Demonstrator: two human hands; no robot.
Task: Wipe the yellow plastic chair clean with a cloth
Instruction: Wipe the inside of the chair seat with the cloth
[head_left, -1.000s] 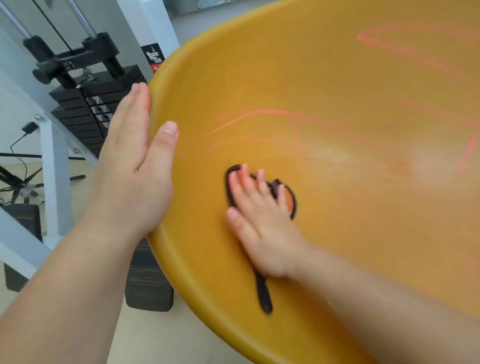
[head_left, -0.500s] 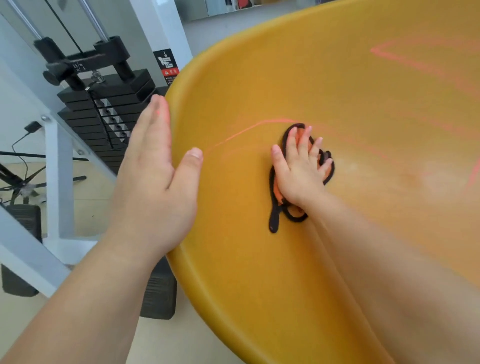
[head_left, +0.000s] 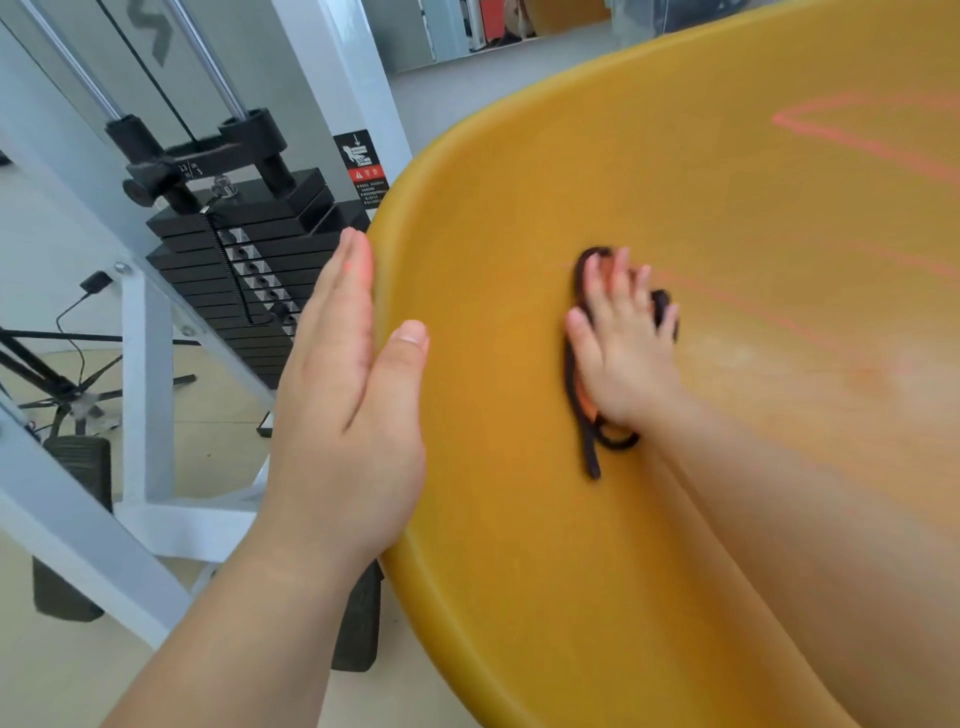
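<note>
Two hands work the chair (head_left: 519, 519): the left hand (head_left: 343, 415) stays flat on its left rim, while the right hand (head_left: 623, 353) presses the cloth (head_left: 591, 457) mid-seat with straight fingers. The pink line's (head_left: 753, 306) left end is now gone; marks remain rightward.

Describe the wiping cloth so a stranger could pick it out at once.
Start with the big yellow chair filling the right of the view. On its surface the right hand presses flat on a small cloth. It is orange with black edging and a trailing black strap, the only dark thing on the yellow.
</note>
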